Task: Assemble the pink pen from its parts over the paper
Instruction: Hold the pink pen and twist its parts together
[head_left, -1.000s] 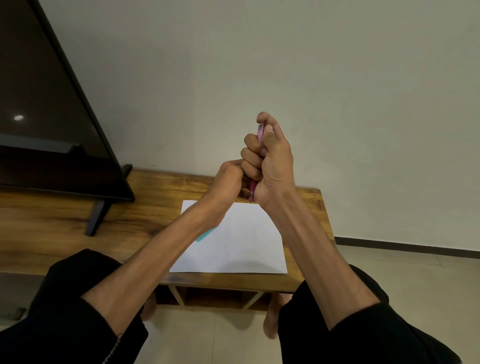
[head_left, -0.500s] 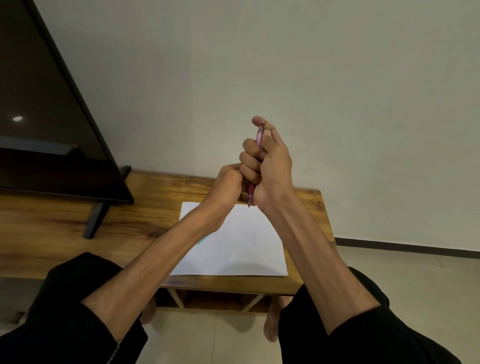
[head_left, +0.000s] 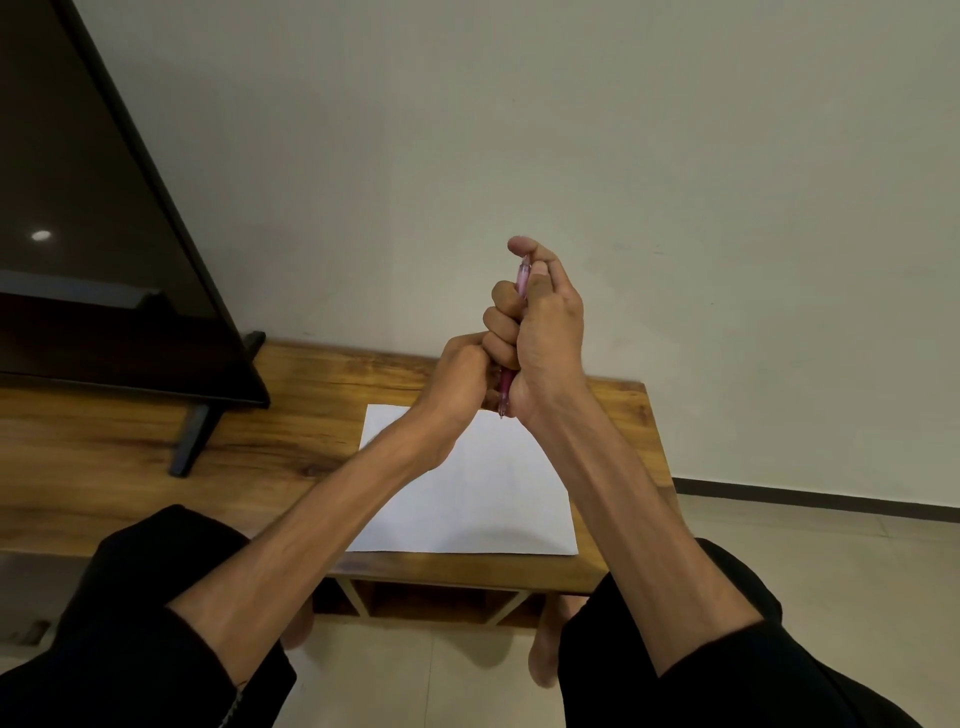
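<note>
The pink pen (head_left: 521, 280) stands almost upright in my right hand (head_left: 540, 332), which is fisted around its barrel; its top shows above the fingers and its tip pokes out below the palm. My left hand (head_left: 457, 374) is closed and pressed against the right one at the pen's lower end; what its fingers grip is hidden. Both hands hover above the far edge of the white paper (head_left: 483, 499), which lies flat on the wooden table (head_left: 130, 447).
A dark TV screen (head_left: 93, 260) on a black stand (head_left: 192, 441) fills the left of the table. A plain wall rises behind the table. The table's right end is at the paper's right; tiled floor (head_left: 805, 561) lies beyond. My knees in black cloth sit below.
Both hands, still clasped on the pen, have dropped slightly. The teal piece seen on the paper beside my left forearm is now out of sight.
</note>
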